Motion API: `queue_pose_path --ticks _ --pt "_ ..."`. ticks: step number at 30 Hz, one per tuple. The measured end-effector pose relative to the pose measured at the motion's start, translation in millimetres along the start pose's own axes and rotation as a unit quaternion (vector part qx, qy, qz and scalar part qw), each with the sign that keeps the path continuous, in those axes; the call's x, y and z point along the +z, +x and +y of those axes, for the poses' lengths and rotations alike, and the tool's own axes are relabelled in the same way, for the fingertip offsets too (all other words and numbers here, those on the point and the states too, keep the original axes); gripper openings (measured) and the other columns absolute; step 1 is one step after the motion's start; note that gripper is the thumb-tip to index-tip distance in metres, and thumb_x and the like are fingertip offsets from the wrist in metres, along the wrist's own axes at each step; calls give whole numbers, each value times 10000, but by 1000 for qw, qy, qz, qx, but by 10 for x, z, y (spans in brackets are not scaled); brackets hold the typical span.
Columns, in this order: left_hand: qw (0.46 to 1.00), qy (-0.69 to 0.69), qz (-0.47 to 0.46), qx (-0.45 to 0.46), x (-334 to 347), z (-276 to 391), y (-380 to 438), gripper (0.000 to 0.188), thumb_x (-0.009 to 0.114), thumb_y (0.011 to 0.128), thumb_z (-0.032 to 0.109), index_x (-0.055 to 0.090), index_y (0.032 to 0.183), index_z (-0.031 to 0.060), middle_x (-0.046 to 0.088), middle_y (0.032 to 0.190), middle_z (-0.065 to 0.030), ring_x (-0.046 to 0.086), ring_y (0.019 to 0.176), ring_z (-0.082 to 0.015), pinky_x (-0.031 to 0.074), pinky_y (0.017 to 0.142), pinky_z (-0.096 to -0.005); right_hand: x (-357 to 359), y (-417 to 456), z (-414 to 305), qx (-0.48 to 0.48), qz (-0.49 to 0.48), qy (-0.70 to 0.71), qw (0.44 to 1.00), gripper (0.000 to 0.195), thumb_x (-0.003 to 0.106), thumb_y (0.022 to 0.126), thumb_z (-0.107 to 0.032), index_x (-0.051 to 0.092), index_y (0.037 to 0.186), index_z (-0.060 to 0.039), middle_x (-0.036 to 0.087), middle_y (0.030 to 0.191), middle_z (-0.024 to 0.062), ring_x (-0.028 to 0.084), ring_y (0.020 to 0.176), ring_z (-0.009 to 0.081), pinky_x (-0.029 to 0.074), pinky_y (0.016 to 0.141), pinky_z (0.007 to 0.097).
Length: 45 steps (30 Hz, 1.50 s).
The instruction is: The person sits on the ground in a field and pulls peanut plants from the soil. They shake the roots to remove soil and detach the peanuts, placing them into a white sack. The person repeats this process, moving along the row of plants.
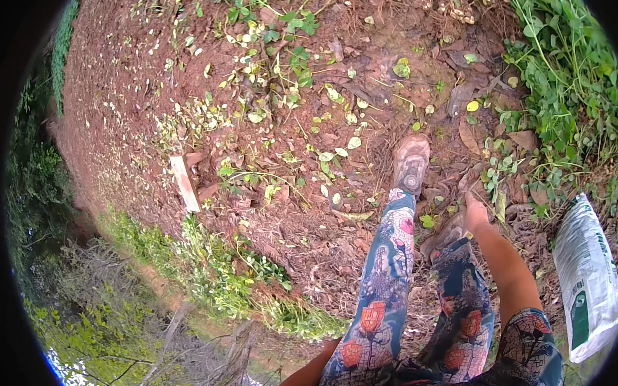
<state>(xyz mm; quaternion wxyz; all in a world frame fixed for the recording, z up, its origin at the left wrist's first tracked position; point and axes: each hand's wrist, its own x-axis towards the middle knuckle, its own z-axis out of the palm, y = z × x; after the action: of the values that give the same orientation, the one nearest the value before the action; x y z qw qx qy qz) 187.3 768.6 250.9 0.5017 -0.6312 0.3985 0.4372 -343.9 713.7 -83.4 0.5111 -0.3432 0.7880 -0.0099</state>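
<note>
My right hand (476,211) reaches down to the leaf-strewn soil beside my muddy shoe (444,235). Its fingertips are at the ground, and whether they grip anything is not clear. Close to it are dry brown leaves and the trailing stems of a heap of green peanut plants (572,75). My left forearm (303,376) shows at the lower edge, but the left hand is out of sight behind my leg in patterned trousers (383,279). My other shoe (413,161) stands on the reddish soil.
To the right lies a white woven sack (587,283) with printing. A small wooden stool (185,182) is on the left. Pale peanut pods with roots (459,12) lie at the top. Pulled green plants (217,272) form a row at lower left, with trees beyond.
</note>
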Motion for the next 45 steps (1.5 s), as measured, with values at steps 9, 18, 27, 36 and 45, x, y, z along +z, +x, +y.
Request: queue_pose_path --ticks 9,18,27,36,45 --pt "966 235 -110 -6 -1256 -293 162 335 538 812 278 630 1100 134 610 1132 -170 589 1042 -339 473 894 -420 -945 -1989 -2098 -116 -64 181 974 130 515 897 -156 559 949 -46 594 793 189 590 736 389 473 671 431" --pt "956 263 107 76 -3313 880 2289 330 538 811 132 559 1134 71 570 1176 -128 545 1119 -282 462 906 -405 29 -2106 -4232 -355 -158 265 883 89 634 810 -151 606 825 -68 571 699 94 579 634 274 466 574 361" --pt "741 564 165 326 -3646 1419 3723 272 464 858 154 672 1030 115 610 1117 -69 489 1130 -251 174 1089 -493 359 -1575 -5021 -309 -217 270 886 154 704 717 -142 577 673 -68 556 599 69 568 520 241 455 480 334" --pt "943 254 147 157 -3965 -978 3078 324 548 841 278 624 1119 130 615 1161 -104 601 1038 -249 476 875 -408 369 -1610 -5777 -405 -238 181 864 152 692 742 -165 567 711 -83 557 629 51 566 576 228 436 544 343" --pt "607 792 63 -7 -7127 -490 3317 503 474 881 269 415 1374 191 321 1468 -23 223 1376 -271 40 1105 -545 388 -1461 -6208 -446 -268 80 850 141 682 750 -192 587 706 -97 563 617 36 577 564 207 454 530 318"
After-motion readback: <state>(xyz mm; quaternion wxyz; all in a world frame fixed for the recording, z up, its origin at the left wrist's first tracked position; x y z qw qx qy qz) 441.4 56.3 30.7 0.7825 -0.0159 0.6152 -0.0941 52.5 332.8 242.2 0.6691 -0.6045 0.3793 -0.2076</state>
